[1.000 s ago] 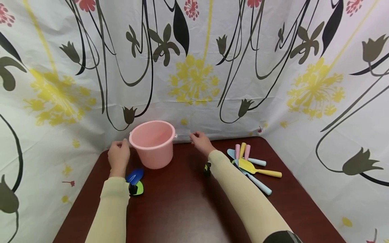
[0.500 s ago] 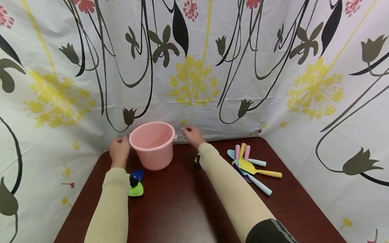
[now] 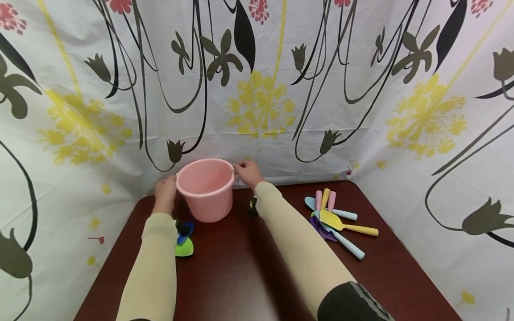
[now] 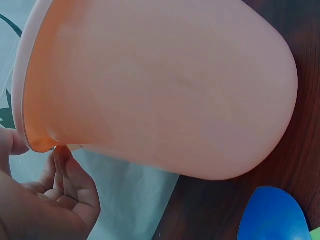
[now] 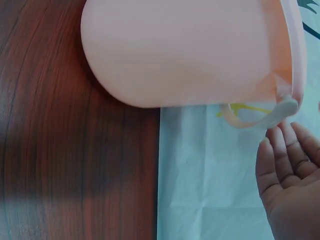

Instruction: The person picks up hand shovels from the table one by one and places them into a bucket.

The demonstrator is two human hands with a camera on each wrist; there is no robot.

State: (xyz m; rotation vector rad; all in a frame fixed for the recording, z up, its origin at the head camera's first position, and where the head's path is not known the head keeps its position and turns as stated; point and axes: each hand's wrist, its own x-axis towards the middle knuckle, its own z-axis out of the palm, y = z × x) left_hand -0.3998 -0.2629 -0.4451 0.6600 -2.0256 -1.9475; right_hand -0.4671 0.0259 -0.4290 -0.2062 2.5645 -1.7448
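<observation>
A pink bucket [image 3: 205,196] stands upright at the back left of the dark wooden table. My left hand [image 3: 164,191] pinches its left rim; in the left wrist view the thumb [image 4: 17,142] lies at the rim's edge, with curled fingers [image 4: 62,160] under the lip. On the other side, my right hand [image 3: 248,173] is at the rim beside the handle joint. The right wrist view has its slightly bent fingers [image 5: 282,150] just under the white end of the handle [image 5: 260,120], the thumb barely in sight.
Blue [image 4: 274,215] and lime-green [image 3: 184,248] scoop-like pieces lie by the left wrist, partly hidden. To the right is a pile of toy shovels with yellow [image 3: 331,219], light-blue and pink handles. A flowered curtain [image 3: 265,147] hangs round the table [image 3: 221,276].
My right hand has moved left, from beyond the bucket's side to its rim. My left hand has come in to the left rim. The bucket stands where it was.
</observation>
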